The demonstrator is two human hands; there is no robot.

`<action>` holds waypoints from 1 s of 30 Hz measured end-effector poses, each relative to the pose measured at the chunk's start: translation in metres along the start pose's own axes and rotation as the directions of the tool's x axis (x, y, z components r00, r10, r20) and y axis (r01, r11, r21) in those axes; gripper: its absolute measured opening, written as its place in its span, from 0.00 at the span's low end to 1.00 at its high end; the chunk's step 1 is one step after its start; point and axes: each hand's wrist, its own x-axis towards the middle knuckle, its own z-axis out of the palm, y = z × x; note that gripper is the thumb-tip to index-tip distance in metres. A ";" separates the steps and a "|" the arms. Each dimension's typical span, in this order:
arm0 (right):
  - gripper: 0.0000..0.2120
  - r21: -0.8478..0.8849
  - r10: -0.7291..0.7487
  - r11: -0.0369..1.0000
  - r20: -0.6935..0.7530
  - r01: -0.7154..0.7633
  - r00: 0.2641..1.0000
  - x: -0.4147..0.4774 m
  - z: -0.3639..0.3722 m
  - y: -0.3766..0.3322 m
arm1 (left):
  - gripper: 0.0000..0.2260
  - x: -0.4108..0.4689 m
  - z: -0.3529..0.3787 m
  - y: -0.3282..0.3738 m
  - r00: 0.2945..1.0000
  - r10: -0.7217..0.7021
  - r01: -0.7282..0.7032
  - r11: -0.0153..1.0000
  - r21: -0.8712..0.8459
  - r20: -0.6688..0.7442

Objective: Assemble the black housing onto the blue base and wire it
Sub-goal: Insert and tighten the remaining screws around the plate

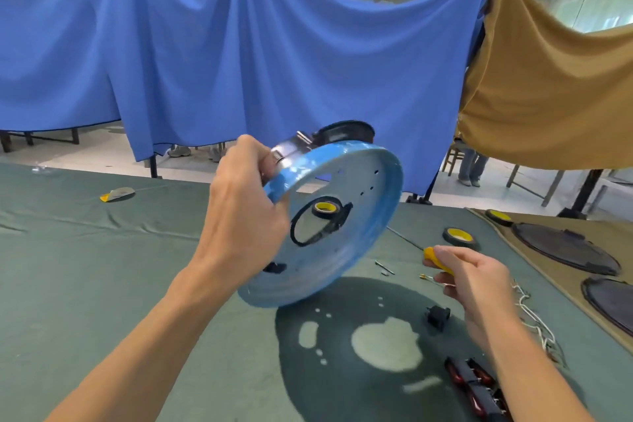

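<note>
Both bare forearms are seen lowest in view, stretched out over the wide green cloth-covered table (85, 284). The round, shallow, glossy blue base (346, 243) is held tilted in the air above that cloth, with the left hand (239, 216) curled round its rim. The rounded black housing (346, 132) is seen behind the upper rim, beside a shiny metal part (291, 147); whether it is fastened cannot be told. The yellow-handled screwdriver (435, 259) is enclosed by the curled fingers of the right hand (469, 281), low and apart from the base.

Since the base is gripped at one edge only, it could be dropped or swung if that grip is slackened, and a housing not yet fixed could be tipped off the far side. A black coil block with red windings (476, 384) lies under the right forearm and could be knocked. The tangled white cord (534, 319) beside the right wrist could be snagged and dragged. A black tape roll with a yellow core (460, 236) and a small black switch (436, 317) could be struck by a falling base. The small loose metal screws (385, 267) could be swept aside and lost in the cloth folds.

No brand, label or writing can be read anywhere
</note>
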 end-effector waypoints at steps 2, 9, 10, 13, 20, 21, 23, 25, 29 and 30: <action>0.02 -0.022 0.010 1.000 0.006 -0.010 1.000 -0.002 0.000 0.000 | 0.19 -0.007 0.006 0.003 0.985 0.171 -0.170 0.983 0.066 -0.011; 0.04 -0.218 0.015 0.976 0.068 0.000 0.998 -0.005 0.016 0.010 | 0.19 -0.032 0.027 -0.020 0.890 0.449 -0.456 0.864 0.212 0.081; 0.05 -0.283 -0.008 0.959 0.080 0.031 0.997 -0.006 0.019 0.014 | 0.18 -0.037 0.030 -0.024 0.870 0.484 -0.493 0.839 0.231 0.098; 0.09 -0.581 -0.121 0.798 0.106 0.160 0.987 -0.007 0.024 0.023 | 0.14 -0.051 0.037 -0.039 0.825 0.550 -0.565 0.793 0.228 0.130; 0.07 -0.848 -0.071 0.399 0.351 0.349 0.934 -0.006 0.021 0.032 | 0.04 -0.069 0.039 -0.062 0.756 0.627 -0.654 0.733 0.186 0.187; 0.08 -0.859 -0.032 0.364 0.375 0.360 0.926 -0.007 0.020 0.031 | 0.04 -0.071 0.038 -0.065 0.739 0.643 -0.673 0.717 0.181 0.200; 0.11 -0.874 0.023 0.324 0.390 0.362 0.920 -0.006 0.018 0.029 | 0.04 -0.074 0.033 -0.075 0.695 0.681 -0.718 0.675 0.170 0.229; 0.12 -0.878 0.063 0.317 0.397 0.359 0.916 -0.005 0.017 0.026 | 0.06 -0.075 0.025 -0.085 0.657 0.710 -0.752 0.641 0.152 0.253; 0.13 -0.856 0.132 0.335 0.457 0.394 0.880 -0.004 0.017 0.021 | 0.04 -0.076 0.009 -0.105 0.529 0.789 -0.846 0.520 0.119 0.313; 0.13 -0.846 0.129 0.356 0.465 0.397 0.876 -0.005 0.017 0.019 | 0.04 -0.076 0.008 -0.108 0.507 0.797 -0.859 0.498 0.118 0.329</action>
